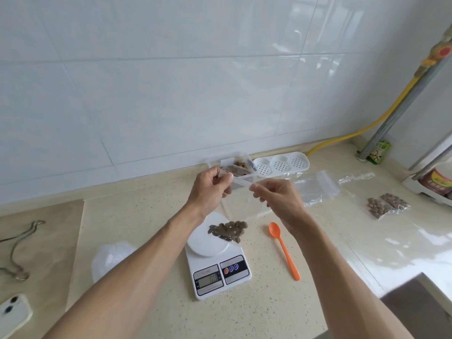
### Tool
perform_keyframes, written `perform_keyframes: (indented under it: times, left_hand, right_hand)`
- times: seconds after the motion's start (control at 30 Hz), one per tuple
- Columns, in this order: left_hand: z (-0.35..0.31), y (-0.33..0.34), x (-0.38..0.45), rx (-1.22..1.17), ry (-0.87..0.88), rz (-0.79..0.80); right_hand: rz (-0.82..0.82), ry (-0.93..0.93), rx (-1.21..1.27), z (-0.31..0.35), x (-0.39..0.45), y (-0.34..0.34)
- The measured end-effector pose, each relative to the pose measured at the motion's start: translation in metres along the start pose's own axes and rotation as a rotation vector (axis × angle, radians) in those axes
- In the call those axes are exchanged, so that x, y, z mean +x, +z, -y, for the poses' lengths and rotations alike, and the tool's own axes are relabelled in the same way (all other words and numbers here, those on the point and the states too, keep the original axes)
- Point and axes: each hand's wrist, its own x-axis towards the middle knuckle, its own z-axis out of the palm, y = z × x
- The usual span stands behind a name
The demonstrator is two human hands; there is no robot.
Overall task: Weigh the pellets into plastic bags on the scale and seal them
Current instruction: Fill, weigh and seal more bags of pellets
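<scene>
With both hands pinching the bag [241,204] top, left hand [210,189], right hand [276,196]: sealing pellets [228,231]; next, pressing the zip along.

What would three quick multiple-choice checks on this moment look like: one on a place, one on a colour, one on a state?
1. Where does the spoon lie?
A. on the counter, right of the scale
B. on the scale's platform
C. in the pellet container

2. What colour is the spoon?
A. white
B. orange
C. green

3. What is happening with the held bag?
A. lying flat, untouched
B. left hand and right hand pinch its top strip
C. one hand alone holds it

Key: 1 A, it lies on the counter beside the scale; 2 B, plainly orange; 3 B, both hands' fingers grip the top, pellets hanging over the platform.
</scene>
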Motion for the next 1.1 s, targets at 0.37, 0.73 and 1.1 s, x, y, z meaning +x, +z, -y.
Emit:
perform_keyframes:
  times: [0.37, 0.73, 1.1]
  left_hand:
    - [-0.019, 0.009, -0.012, 0.079, 0.123, 0.158]
    - [-0.035, 0.021, -0.005, 0.078, 0.162, 0.139]
    - [-0.046, 0.084, 0.030, 0.120, 0.129, 0.329]
  right_hand:
    - [0.026, -0.098, -0.178, 0.014, -0.007, 0.000]
    - [-0.049, -0.140, -0.226, 0.022, 0.004, -0.015]
    - [-0.149, -0.050, -0.054, -0.009, 0.015, -0.082]
